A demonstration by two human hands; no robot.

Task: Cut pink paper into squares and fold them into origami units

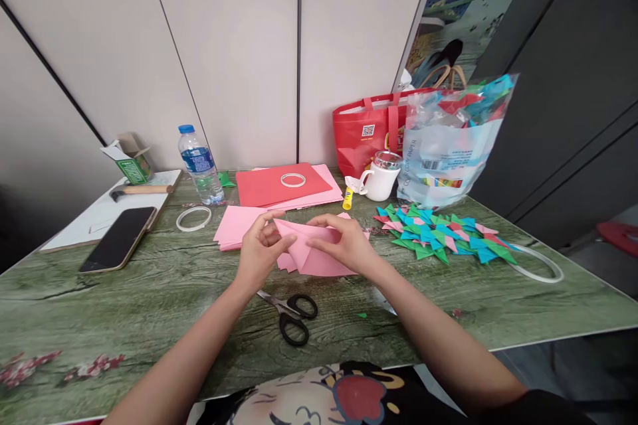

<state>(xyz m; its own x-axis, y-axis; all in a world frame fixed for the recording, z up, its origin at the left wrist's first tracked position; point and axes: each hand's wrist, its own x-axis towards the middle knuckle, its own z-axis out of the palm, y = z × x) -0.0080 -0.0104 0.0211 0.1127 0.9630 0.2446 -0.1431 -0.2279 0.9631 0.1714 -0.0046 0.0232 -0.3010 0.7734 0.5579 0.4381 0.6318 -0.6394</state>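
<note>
A partly folded sheet of pink paper point(326, 264) is held up between my two hands, over the table. My left hand point(263, 246) pinches its left corner, thumb in front, where a flap is folded over. On the right, my right hand point(346, 244) grips the upper edge with the thumb pressed on the front face. Behind my left hand lies a stack of pink paper sheets point(230, 229). Black-handled scissors point(289, 313) rest just below the hands, their blades partly hidden by my left wrist.
Folded paper pieces point(438, 232) in several colours are heaped at the right beside a white ring point(545, 272). Behind stand a white mug point(383, 179), a glue stick point(347, 198), a stuffed plastic bag point(443, 159) and red card point(269, 186). Leftward are a water bottle point(199, 163), phone point(119, 239) and hammer point(144, 190).
</note>
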